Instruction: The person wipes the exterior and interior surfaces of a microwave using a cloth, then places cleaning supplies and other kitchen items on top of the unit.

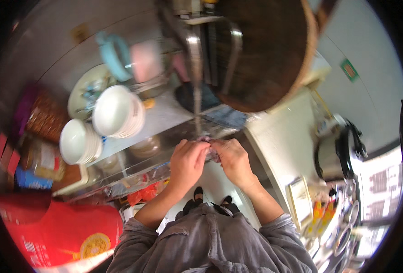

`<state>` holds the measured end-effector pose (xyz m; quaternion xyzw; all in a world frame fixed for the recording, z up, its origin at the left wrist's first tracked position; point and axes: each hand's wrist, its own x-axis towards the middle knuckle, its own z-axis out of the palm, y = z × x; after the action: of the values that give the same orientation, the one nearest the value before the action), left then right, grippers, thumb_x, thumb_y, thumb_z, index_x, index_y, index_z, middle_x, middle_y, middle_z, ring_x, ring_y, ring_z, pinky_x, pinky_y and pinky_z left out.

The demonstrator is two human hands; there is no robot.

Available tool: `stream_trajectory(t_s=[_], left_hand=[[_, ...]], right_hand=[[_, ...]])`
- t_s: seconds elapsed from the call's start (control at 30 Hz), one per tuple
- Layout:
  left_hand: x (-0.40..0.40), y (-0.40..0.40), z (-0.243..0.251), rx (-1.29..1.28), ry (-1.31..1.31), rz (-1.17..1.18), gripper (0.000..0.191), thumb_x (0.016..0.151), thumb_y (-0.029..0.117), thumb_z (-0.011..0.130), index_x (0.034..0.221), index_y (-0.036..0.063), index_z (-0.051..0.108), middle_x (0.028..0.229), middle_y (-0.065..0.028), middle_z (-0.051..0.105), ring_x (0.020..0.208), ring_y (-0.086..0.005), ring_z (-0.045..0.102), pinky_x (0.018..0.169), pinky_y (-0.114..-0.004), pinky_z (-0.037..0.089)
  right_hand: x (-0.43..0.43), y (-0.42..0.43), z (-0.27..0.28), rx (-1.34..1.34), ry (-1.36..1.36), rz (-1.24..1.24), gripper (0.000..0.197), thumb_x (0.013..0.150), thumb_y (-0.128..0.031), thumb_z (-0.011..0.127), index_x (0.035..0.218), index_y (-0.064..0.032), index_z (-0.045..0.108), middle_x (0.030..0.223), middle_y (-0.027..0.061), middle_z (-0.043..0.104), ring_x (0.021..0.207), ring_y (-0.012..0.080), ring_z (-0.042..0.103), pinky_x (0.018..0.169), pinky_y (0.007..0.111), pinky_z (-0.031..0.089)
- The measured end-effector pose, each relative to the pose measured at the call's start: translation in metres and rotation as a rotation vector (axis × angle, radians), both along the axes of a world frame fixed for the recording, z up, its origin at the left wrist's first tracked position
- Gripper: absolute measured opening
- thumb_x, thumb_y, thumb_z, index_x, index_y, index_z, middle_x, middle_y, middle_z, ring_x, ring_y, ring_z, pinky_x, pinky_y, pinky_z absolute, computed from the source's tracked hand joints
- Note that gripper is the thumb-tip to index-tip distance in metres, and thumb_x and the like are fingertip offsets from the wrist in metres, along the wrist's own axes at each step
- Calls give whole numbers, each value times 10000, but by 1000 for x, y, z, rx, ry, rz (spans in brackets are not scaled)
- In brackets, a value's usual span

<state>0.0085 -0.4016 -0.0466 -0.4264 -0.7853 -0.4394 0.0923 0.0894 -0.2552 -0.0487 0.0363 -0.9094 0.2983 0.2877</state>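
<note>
My left hand [188, 162] and my right hand [233, 160] meet in front of me, fingers curled in around a crumpled, greyish-purple cloth [213, 156]. Most of the cloth is hidden by the fingers. Just beyond them a curved metal faucet [195, 54] comes down, and a blurred thin line below it looks like running water. Both hands are held at the near edge of a stainless steel sink [177, 131]. A dark blue-grey cloth [227, 116] lies behind the sink.
Stacked white bowls [114, 109] and smaller bowls [75, 140] stand at left. A large round brown board [266, 51] leans behind the faucet. On the right counter [283, 126] sits a metal pot-like cooker [334, 153]. A red bag [65, 228] is at lower left.
</note>
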Motion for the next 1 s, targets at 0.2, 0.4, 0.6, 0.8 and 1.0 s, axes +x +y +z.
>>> stream_trajectory(t_s=[0.2,0.4,0.6,0.8,1.0], left_hand=[[47,70,-23,319,-1575,-382,136,889,96,559,953,-3,626,901,-58,647,784,-129,612,707,-243,491],[133,107,-57,48,-1815,-569,118,901,104,531,929,24,613,906,-79,644,811,-153,629,728,-279,514],[277,118,-99,-322,-1861,-732,157,918,102,492,979,-8,587,946,-104,640,853,-183,630,770,-294,516],[381,125,-103,-439,-1831,-811,172,932,158,504,958,12,591,905,-79,638,816,-153,625,731,-278,514],[401,144,-103,-467,-1706,-839,177,910,225,572,898,49,578,855,-52,629,767,-127,614,690,-267,510]], right_hand=[[102,33,-17,-1578,-55,-147,218,943,-137,502,1082,10,584,934,62,636,808,107,597,717,229,498],[222,17,-60,-1841,165,-278,294,925,-189,529,1151,-2,543,1023,95,619,889,153,617,782,276,521],[370,-34,-87,-1815,385,-615,365,855,-144,614,1176,6,527,1057,97,611,936,154,600,820,285,498],[453,-59,-88,-1750,638,-792,402,853,-126,609,1206,30,497,1093,113,598,955,167,600,839,292,499],[447,-44,-89,-1559,640,-887,304,901,-147,555,1161,10,537,1107,82,592,976,137,573,874,268,458]])
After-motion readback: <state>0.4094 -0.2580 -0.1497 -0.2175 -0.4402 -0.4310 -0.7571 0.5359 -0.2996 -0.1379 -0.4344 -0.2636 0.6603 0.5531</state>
